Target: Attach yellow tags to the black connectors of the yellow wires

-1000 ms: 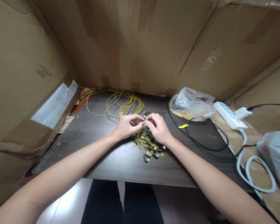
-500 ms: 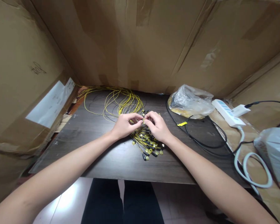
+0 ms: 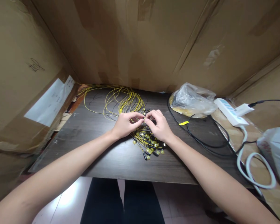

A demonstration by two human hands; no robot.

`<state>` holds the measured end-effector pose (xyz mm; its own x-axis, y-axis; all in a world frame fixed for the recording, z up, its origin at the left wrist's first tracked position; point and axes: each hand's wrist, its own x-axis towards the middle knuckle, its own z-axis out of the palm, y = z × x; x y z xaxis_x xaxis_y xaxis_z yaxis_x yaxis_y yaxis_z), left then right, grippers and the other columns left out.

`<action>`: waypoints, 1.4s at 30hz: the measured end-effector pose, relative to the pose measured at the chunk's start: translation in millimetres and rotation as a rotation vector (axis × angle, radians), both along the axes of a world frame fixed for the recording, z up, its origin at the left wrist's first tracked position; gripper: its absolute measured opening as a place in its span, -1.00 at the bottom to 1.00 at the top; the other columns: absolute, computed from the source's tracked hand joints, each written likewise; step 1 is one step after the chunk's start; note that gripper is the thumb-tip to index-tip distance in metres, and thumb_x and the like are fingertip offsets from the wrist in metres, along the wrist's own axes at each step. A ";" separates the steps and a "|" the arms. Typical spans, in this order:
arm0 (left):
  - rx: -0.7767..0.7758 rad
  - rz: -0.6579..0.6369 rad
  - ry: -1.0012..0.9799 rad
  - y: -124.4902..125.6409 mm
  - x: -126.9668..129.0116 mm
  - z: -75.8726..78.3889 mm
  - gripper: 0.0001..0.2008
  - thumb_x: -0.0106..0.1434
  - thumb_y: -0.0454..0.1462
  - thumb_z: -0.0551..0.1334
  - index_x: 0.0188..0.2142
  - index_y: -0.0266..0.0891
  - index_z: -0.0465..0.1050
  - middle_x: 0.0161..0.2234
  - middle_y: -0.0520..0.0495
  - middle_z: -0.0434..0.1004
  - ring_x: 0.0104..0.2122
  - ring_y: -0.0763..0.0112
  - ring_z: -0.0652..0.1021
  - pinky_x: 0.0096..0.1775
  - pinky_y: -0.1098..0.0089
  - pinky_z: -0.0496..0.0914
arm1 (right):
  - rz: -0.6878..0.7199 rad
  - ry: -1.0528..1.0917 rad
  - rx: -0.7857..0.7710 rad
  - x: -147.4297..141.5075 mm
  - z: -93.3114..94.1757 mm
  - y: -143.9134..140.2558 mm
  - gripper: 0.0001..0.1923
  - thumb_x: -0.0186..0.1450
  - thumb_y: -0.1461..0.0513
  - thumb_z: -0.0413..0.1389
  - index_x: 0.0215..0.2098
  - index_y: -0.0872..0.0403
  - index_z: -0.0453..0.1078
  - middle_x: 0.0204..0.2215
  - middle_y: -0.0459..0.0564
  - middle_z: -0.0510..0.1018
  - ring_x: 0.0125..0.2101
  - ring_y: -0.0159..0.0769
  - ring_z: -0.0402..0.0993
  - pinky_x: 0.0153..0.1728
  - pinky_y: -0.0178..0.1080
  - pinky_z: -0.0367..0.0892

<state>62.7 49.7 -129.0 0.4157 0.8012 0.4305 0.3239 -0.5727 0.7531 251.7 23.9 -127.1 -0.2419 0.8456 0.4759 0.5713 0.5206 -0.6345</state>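
Both hands — left hand point(image 3: 124, 125) and right hand point(image 3: 160, 127) — meet over the bundle of yellow wires point(image 3: 146, 139) on the dark worktop point(image 3: 102, 155), their fingers pinching one small connector point(image 3: 144, 118) between them — plastic bag point(image 3: 192, 100) well apart.

- Cardboard wall point(image 3: 18, 62) to my left: a dark handwritten scrawl point(image 3: 35, 65), not legible.
- White paper label point(image 3: 50, 101) taped to the same wall: faint printed lines, too small for me to read.
- No other text is readable.
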 end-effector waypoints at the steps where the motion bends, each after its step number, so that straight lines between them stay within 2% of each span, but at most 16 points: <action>1: -0.005 -0.005 0.000 0.0 0.0 0.0 -0.85 0.27 -0.25 0.31 -0.22 -0.27 0.62 -0.35 -0.05 0.68 -0.47 0.47 0.59 -0.37 0.48 0.50 | -0.002 0.006 0.007 -0.1 -0.4 -0.1 -0.88 0.36 0.22 0.06 -0.36 0.01 0.30 -0.37 -0.01 0.49 -0.25 -0.13 0.32 -0.19 -0.10 0.23; 4: -0.008 -0.025 -0.001 0.1 0.1 -0.4 -0.86 0.26 -0.27 0.30 -0.23 -0.28 0.60 -0.36 -0.04 0.67 -0.47 0.48 0.58 -0.38 0.49 0.49 | 0.006 0.007 0.000 -0.9 -2.4 0.7 -0.85 0.38 0.22 0.04 -0.38 0.01 0.30 -0.40 -0.02 0.48 -0.28 -0.15 0.32 -0.21 -0.11 0.23; 9: 0.003 -0.015 -0.008 0.2 0.6 -1.7 -0.88 0.21 -0.31 0.29 -0.25 -0.28 0.58 -0.39 -0.02 0.65 -0.49 0.50 0.56 -0.39 0.50 0.48 | 0.026 -0.051 -0.061 -2.0 -4.6 2.0 -0.60 0.48 0.15 -0.11 -0.54 0.00 0.16 -0.56 -0.05 0.37 -0.40 -0.19 0.26 -0.29 -0.13 0.18; 14: -0.010 -0.021 -0.016 -0.1 1.0 -1.3 -0.88 0.21 -0.32 0.29 -0.27 -0.28 0.59 -0.42 -0.01 0.63 -0.50 0.51 0.55 -0.40 0.51 0.46 | 0.019 -0.061 -0.056 -2.8 -5.0 1.8 -0.55 0.51 0.07 -0.15 -0.54 0.00 0.12 -0.56 -0.04 0.36 -0.41 -0.18 0.25 -0.30 -0.13 0.16; 22: -0.038 -0.020 -0.028 0.8 0.3 -0.7 -0.84 0.26 -0.26 0.30 -0.22 -0.27 0.62 -0.40 -0.04 0.66 -0.49 0.49 0.57 -0.41 0.51 0.45 | 0.025 -0.046 -0.028 -3.7 -5.5 2.8 -0.64 0.48 0.15 -0.11 -0.49 0.00 0.14 -0.50 -0.04 0.37 -0.38 -0.19 0.26 -0.29 -0.13 0.16; 34: -0.002 -0.009 -0.032 -0.7 -0.2 0.2 -0.91 0.19 -0.32 0.31 -0.30 -0.29 0.59 -0.47 0.03 0.60 -0.55 0.56 0.50 -0.45 0.55 0.40 | 0.092 -0.029 -0.126 -1.2 -4.3 2.4 -0.63 0.50 0.18 -0.13 -0.44 0.04 0.30 -0.44 -0.02 0.47 -0.32 -0.18 0.27 -0.23 -0.12 0.14; 42: -0.002 -0.006 -0.026 -0.4 -0.3 0.4 -0.92 0.17 -0.36 0.31 -0.32 -0.29 0.59 -0.46 0.04 0.60 -0.54 0.56 0.51 -0.43 0.56 0.41 | 0.029 0.014 -0.024 -1.2 -0.6 0.7 -0.88 0.37 0.24 0.06 -0.35 0.03 0.35 -0.39 -0.03 0.48 -0.32 -0.19 0.33 -0.24 -0.14 0.21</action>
<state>62.4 49.3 -128.7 0.4092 0.7997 0.4394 0.3006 -0.5728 0.7626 250.5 24.6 -127.7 -0.2598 0.8498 0.4587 0.5471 0.5209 -0.6552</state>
